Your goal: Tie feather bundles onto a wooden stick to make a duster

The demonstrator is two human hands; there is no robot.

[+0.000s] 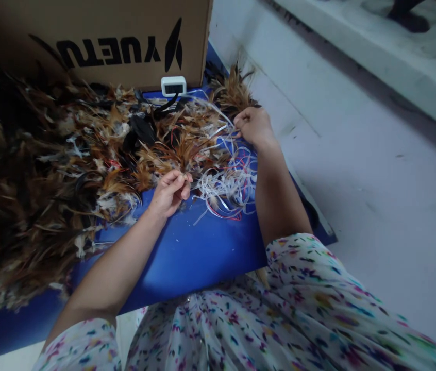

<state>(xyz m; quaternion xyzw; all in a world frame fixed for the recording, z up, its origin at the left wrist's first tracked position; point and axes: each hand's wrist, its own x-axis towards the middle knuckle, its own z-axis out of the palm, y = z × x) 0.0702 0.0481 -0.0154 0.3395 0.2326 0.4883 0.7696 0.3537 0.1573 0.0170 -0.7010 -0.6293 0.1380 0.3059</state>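
Observation:
My left hand (171, 191) is closed in a pinch at the base of a tuft of brown feathers (181, 154), which fans out above the fingertips. Farther off to the right, my right hand (254, 125) is also pinched closed, beside some white plastic strips (223, 121). Whatever lies between its fingertips is too small to make out. Between the two hands, a tangle of clear and red strings (225, 188) rests on the blue tabletop (202, 242).
A large heap of brown and black feathers (20, 221) covers the left side. Another feather bunch (235, 90) lies beyond my right hand. At the back stand a cardboard box (125, 31) and a small white device with a dark screen (173, 86). A pale wall (341, 154) borders the right.

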